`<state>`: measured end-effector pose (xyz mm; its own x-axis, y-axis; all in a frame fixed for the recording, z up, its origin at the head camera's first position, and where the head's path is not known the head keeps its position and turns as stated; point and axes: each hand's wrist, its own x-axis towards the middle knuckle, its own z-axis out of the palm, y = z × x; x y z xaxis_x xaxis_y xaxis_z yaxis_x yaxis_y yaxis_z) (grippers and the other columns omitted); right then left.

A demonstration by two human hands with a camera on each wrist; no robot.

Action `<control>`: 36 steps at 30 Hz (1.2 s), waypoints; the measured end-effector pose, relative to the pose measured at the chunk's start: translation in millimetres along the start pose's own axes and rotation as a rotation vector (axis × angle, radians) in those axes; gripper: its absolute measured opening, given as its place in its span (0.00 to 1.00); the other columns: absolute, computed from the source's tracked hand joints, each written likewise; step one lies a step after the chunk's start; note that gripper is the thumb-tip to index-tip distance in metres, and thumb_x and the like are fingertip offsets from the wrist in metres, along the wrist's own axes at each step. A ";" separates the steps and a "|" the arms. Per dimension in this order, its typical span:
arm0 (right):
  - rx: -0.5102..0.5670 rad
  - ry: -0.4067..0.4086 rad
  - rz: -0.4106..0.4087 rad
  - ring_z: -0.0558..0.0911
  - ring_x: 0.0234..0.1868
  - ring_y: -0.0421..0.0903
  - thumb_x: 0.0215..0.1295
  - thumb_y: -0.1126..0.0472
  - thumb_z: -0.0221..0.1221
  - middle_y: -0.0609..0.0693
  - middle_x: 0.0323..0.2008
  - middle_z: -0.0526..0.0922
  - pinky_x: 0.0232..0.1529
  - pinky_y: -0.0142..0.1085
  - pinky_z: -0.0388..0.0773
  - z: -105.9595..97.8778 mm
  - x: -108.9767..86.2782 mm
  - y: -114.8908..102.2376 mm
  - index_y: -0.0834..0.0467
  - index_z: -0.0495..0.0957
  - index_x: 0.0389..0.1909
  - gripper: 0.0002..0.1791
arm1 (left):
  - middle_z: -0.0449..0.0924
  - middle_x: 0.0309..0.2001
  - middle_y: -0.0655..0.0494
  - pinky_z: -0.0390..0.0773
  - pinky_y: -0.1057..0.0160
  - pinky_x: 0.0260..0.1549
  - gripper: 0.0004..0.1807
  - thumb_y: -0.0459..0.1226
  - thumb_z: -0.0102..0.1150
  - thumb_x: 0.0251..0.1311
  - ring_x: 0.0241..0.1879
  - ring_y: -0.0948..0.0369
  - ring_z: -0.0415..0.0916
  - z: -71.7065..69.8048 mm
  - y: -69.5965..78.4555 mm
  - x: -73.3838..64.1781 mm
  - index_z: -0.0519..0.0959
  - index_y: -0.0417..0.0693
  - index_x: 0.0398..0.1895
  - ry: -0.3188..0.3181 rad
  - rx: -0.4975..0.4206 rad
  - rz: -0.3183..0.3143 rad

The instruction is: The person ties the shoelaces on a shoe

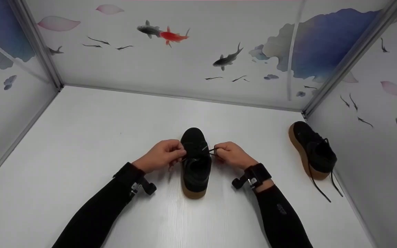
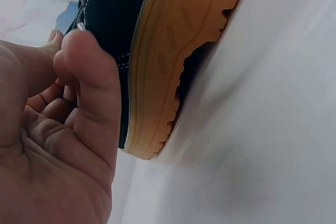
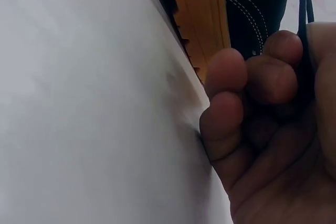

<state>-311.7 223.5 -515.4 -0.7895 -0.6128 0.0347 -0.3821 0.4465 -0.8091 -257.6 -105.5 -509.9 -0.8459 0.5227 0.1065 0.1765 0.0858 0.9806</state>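
Fingers [image 3: 226, 69] pinching laces [image 3: 303, 3], shoe [image 1: 195, 160] well apart from walls [image 1: 171, 69]

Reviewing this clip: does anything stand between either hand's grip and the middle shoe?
Nothing visible does. The left-hand grip is close against the middle shoe, and the right-hand grip holds a lace running unobstructed to it. The other shoe sits well off to the right.

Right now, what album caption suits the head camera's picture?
Left hand and right hand hold laces of a black shoe; a similar shoe sits near the fish-patterned wall.
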 end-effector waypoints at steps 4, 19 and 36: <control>-0.034 0.022 0.006 0.71 0.25 0.43 0.76 0.67 0.51 0.43 0.21 0.73 0.30 0.34 0.67 -2.5 -0.4 0.0 0.55 0.73 0.23 0.17 | 0.81 0.32 0.53 0.83 0.65 0.24 0.10 0.36 0.64 0.82 0.28 0.59 0.77 -1.3 -2.8 1.9 0.80 0.40 0.40 0.005 -0.035 -0.012; 0.549 -0.068 -0.159 0.80 0.38 0.49 0.72 0.71 0.51 0.58 0.41 0.84 0.39 0.38 0.78 -0.1 0.4 -7.3 0.78 0.78 0.50 0.14 | 0.80 0.33 0.43 0.81 0.65 0.27 0.08 0.37 0.66 0.81 0.28 0.61 0.77 3.6 0.9 -1.1 0.82 0.41 0.45 0.012 -0.082 0.010; 0.415 0.110 -0.209 0.76 0.33 0.43 0.80 0.63 0.68 0.51 0.40 0.85 0.32 0.33 0.72 16.6 3.0 -26.7 0.65 0.90 0.50 0.08 | 0.83 0.36 0.49 0.78 0.66 0.26 0.08 0.37 0.70 0.78 0.25 0.60 0.74 8.4 2.6 0.4 0.86 0.39 0.45 0.053 -0.086 0.010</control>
<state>-295.9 198.8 -503.4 -0.7712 -0.5787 0.2654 -0.3317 0.0095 -0.9433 -253.2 -98.0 -508.7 -0.8702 0.4772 0.1230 0.1435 0.0066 0.9896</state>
